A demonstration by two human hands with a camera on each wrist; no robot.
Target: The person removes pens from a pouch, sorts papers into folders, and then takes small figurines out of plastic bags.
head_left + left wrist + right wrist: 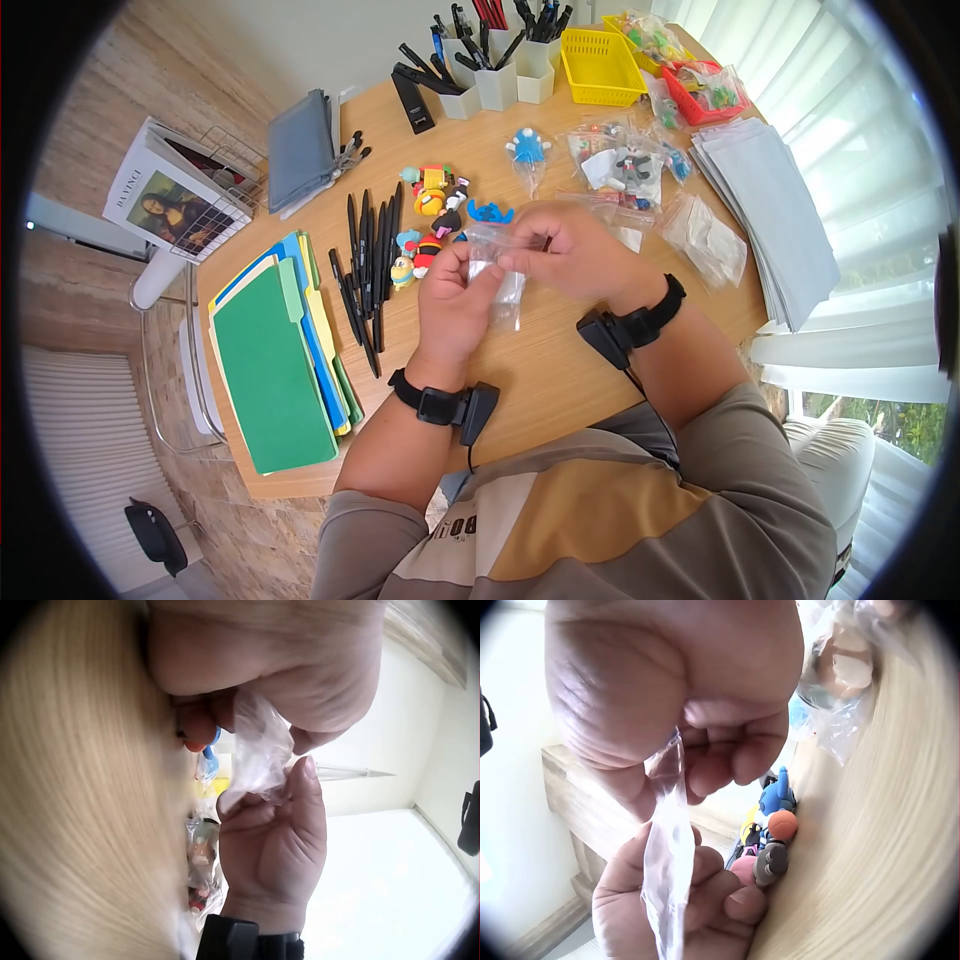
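Both hands meet at a small clear plastic bag (507,300) above the table near its middle. My left hand (452,305) pinches one side of the bag between thumb and fingers. The right hand (572,252) pinches its upper edge. In the left wrist view the crinkled bag (259,750) spans the two hands, the right hand (274,851) below it. From the right wrist the bag (667,862) hangs narrow along the left hand (622,900). Just beyond the hands lie a blue figure (490,212) and several colourful figures (430,203). Whether the bag holds anything I cannot tell.
Black pens (370,255) and a green folder (275,365) lie on the left. Pen holders (497,88), a yellow basket (603,68) and a red basket (705,110) stand at the back. Bagged figures (625,165), an empty-looking bag (705,238) and white envelopes (775,220) lie right.
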